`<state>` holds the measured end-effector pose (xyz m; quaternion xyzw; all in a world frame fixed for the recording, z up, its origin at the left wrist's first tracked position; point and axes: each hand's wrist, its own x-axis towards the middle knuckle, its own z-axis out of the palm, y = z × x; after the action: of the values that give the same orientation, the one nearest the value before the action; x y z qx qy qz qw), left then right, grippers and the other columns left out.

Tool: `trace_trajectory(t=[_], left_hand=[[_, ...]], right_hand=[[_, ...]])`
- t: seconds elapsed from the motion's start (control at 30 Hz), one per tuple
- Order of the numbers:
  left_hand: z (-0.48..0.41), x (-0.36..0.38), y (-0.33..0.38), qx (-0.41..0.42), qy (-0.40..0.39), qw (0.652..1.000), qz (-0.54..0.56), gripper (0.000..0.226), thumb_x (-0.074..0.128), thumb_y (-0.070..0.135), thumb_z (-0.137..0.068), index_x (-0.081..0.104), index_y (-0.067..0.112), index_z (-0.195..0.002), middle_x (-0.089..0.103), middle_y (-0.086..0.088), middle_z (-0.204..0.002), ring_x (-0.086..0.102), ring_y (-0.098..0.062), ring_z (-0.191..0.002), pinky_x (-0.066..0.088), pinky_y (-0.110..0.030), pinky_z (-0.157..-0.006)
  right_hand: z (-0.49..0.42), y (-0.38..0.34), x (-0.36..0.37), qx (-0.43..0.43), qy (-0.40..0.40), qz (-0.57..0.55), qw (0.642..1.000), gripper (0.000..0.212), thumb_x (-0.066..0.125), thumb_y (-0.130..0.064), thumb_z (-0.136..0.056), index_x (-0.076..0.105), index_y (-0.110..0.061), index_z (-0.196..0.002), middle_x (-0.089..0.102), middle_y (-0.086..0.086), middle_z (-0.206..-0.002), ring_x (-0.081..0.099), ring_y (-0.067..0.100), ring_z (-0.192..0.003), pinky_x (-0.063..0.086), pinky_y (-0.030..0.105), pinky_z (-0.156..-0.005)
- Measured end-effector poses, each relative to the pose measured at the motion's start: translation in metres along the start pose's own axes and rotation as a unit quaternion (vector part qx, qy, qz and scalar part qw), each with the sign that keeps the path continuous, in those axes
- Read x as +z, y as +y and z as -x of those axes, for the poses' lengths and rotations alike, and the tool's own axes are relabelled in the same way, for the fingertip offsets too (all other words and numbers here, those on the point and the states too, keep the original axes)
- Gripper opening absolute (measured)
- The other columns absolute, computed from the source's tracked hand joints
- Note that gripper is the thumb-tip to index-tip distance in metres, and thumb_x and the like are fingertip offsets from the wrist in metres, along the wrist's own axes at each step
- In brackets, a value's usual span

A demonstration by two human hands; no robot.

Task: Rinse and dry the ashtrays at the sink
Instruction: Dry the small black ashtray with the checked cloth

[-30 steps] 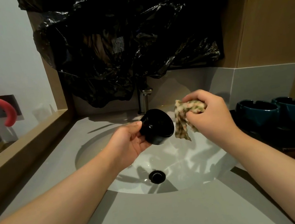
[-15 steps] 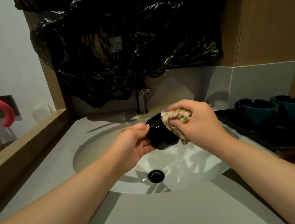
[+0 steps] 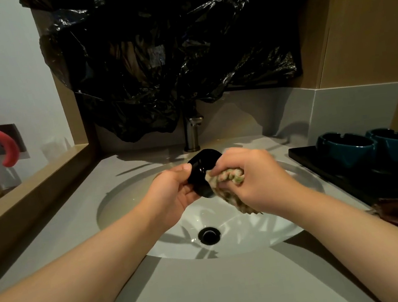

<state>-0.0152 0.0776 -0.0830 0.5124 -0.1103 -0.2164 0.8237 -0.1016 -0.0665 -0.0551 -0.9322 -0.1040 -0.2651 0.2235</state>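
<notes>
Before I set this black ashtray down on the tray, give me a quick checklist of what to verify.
1. Left hand has a firm grip on the black ashtray: ok.
2. Right hand presses the cloth against the ashtray: ok.
3. Ashtray fully dry: cannot tell, the cloth covers part of it.
4. Tap off: ok, no water running.
5. Free space on the black tray beside the two teal ashtrays: ok, the near left end is bare.
</notes>
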Motion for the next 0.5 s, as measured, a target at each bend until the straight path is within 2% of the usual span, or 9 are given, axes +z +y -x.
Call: trace_trajectory(t=[0.07, 0.13, 0.17, 0.2, 0.27, 0.33, 0.37, 0.43, 0.5], left_hand=[[0.001, -0.002, 0.002, 0.003, -0.007, 1.000, 0.004, 0.031, 0.038, 0.006, -0.100, 0.053, -0.002, -0.125, 0.067, -0.014, -0.097, 0.067, -0.023, -0.082, 0.058, -0.032, -0.064], [0.001, -0.002, 0.003, 0.000, -0.005, 1.000, -0.006, 0.031, 0.041, 0.007, -0.099, 0.053, -0.002, -0.126, 0.066, -0.015, -0.101, 0.067, -0.023, -0.086, 0.057, -0.034, -0.069], [0.001, -0.001, 0.003, -0.004, -0.005, 1.000, -0.013, 0.031, 0.043, 0.007, -0.099, 0.053, -0.002, -0.126, 0.065, -0.015, -0.103, 0.067, -0.023, -0.088, 0.055, -0.034, -0.070], [0.001, 0.000, 0.003, -0.009, -0.007, 1.000, -0.017, 0.029, 0.044, 0.008, -0.099, 0.053, -0.001, -0.125, 0.065, -0.015, -0.104, 0.067, -0.023, -0.088, 0.055, -0.034, -0.069], [0.002, 0.001, 0.002, -0.018, -0.012, 1.000, -0.015, 0.025, 0.045, 0.009, -0.099, 0.055, 0.002, -0.121, 0.066, -0.014, -0.101, 0.067, -0.022, -0.085, 0.055, -0.032, -0.064], [0.002, 0.001, 0.002, -0.024, -0.016, 0.999, -0.015, 0.023, 0.045, 0.008, -0.099, 0.056, 0.002, -0.118, 0.066, -0.013, -0.098, 0.068, -0.021, -0.082, 0.058, -0.030, -0.059], [0.003, 0.001, 0.001, -0.028, -0.021, 0.999, -0.016, 0.024, 0.045, 0.008, -0.099, 0.057, 0.002, -0.118, 0.066, -0.014, -0.100, 0.068, -0.022, -0.083, 0.059, -0.030, -0.060], [0.003, 0.001, -0.001, -0.037, -0.039, 0.998, -0.030, 0.024, 0.043, 0.008, -0.099, 0.058, 0.002, -0.117, 0.065, -0.013, -0.101, 0.067, -0.022, -0.085, 0.059, -0.031, -0.067], [0.005, 0.004, -0.004, -0.042, -0.056, 0.996, -0.050, 0.025, 0.041, 0.007, -0.099, 0.058, 0.001, -0.117, 0.065, -0.011, -0.095, 0.066, -0.020, -0.080, 0.059, -0.029, -0.065]], right_hand=[[0.000, 0.003, -0.001, 0.009, -0.016, 0.014, 1.000, 0.022, 0.065, 0.001, -0.080, 0.074, -0.017, -0.091, 0.061, -0.007, -0.094, 0.058, 0.014, -0.090, 0.047, 0.017, -0.074], [-0.001, 0.011, -0.006, 0.057, -0.048, 0.043, 0.996, 0.024, 0.060, 0.004, -0.082, 0.074, -0.014, -0.091, 0.058, -0.001, -0.101, 0.058, 0.021, -0.092, 0.050, 0.018, -0.072], [-0.002, 0.016, -0.010, 0.078, -0.049, 0.066, 0.994, 0.025, 0.059, 0.003, -0.083, 0.073, -0.015, -0.092, 0.056, -0.001, -0.106, 0.057, 0.022, -0.095, 0.052, 0.023, -0.075], [-0.003, 0.020, -0.014, 0.090, -0.027, 0.083, 0.992, 0.024, 0.059, 0.001, -0.083, 0.072, -0.017, -0.093, 0.055, -0.003, -0.108, 0.055, 0.021, -0.097, 0.051, 0.027, -0.079], [-0.006, 0.028, -0.023, 0.093, 0.068, 0.058, 0.992, 0.024, 0.064, 0.000, -0.081, 0.070, -0.020, -0.093, 0.057, -0.004, -0.105, 0.055, 0.017, -0.097, 0.045, 0.022, -0.082], [-0.006, 0.029, -0.028, 0.066, 0.140, 0.006, 0.988, 0.028, 0.068, 0.002, -0.077, 0.067, -0.023, -0.089, 0.061, -0.006, -0.095, 0.058, 0.012, -0.091, 0.041, 0.009, -0.075], [-0.006, 0.027, -0.029, 0.040, 0.153, -0.007, 0.987, 0.029, 0.069, 0.005, -0.075, 0.068, -0.022, -0.087, 0.063, -0.006, -0.092, 0.059, 0.010, -0.088, 0.042, 0.007, -0.074], [-0.004, 0.021, -0.023, -0.023, 0.152, -0.002, 0.988, 0.030, 0.068, 0.011, -0.070, 0.072, -0.015, -0.085, 0.065, -0.005, -0.088, 0.062, 0.011, -0.086, 0.048, 0.015, -0.077], [-0.004, 0.016, -0.014, -0.064, 0.121, 0.019, 0.990, 0.030, 0.068, 0.013, -0.068, 0.074, -0.012, -0.085, 0.066, -0.002, -0.090, 0.063, 0.014, -0.087, 0.052, 0.026, -0.079]])
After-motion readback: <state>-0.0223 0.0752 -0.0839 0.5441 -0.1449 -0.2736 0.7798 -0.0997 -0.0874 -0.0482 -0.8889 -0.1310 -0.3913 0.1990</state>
